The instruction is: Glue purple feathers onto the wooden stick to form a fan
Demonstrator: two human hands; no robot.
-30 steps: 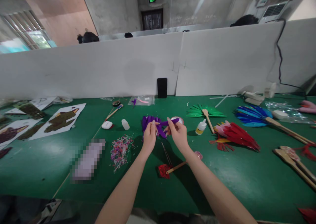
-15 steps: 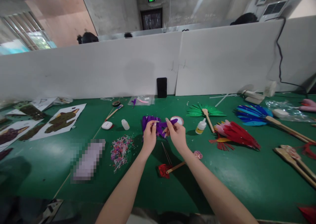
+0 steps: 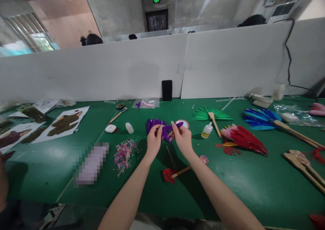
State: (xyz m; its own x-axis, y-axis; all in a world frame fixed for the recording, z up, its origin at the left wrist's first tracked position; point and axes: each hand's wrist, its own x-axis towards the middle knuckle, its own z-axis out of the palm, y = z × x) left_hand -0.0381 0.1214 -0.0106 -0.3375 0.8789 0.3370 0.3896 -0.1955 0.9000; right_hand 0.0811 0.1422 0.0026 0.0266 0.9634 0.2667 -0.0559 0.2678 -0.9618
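Between my two hands, a narrow purple petal-like strip (image 3: 179,124) is stretched sideways above the table. My left hand (image 3: 154,141) pinches its left end between thumb and fingertips. My right hand (image 3: 183,139) is closed on the other side, and the strip's pointed tip sticks out past those fingers. Just behind lies a pile of purple strips (image 3: 152,124), partly hidden by my left hand. A white tape roll (image 3: 186,123) shows behind my right fingers. Below my hands lie tweezers (image 3: 171,157) and a wooden stick with a red tassel (image 3: 168,176); my right forearm crosses over the stick.
A glue bottle (image 3: 207,130) stands to the right, near green (image 3: 203,114), blue (image 3: 261,117) and red (image 3: 245,138) feather-like fans. Colourful sequins (image 3: 125,155), a small white bottle (image 3: 129,128) and a white case (image 3: 111,129) lie left. Another person's arm (image 3: 3,182) shows at the left edge.
Another person's arm has come into view at the left edge. My hands keep nearly the same pinch on the purple strip, and the view has shifted slightly.
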